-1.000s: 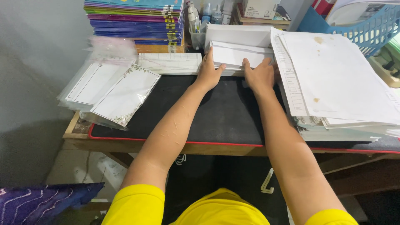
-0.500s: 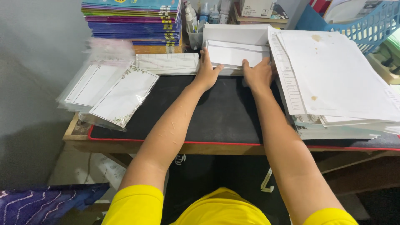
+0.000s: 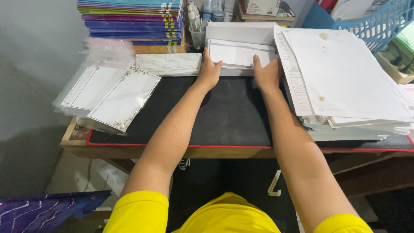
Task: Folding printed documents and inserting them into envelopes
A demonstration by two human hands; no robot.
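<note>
Behind both hands [image 3: 208,73] [image 3: 266,74], the envelope stack's [image 3: 241,54] base hides.

A stack of white envelopes [image 3: 241,54] lies flat in a shallow white box [image 3: 241,32] at the desk's back.

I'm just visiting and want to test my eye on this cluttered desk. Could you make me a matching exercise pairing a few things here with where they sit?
Things:
1. stack of white envelopes
2. clear plastic sleeves of bordered cards
3. pile of colourful purple-edged books
4. blue plastic basket

Places:
A. far right corner
B. far left, behind the ruled sheets
C. between the left hand and right hand
D. left edge of the black mat

Pairs: 1-C, 2-D, 3-B, 4-A
</note>
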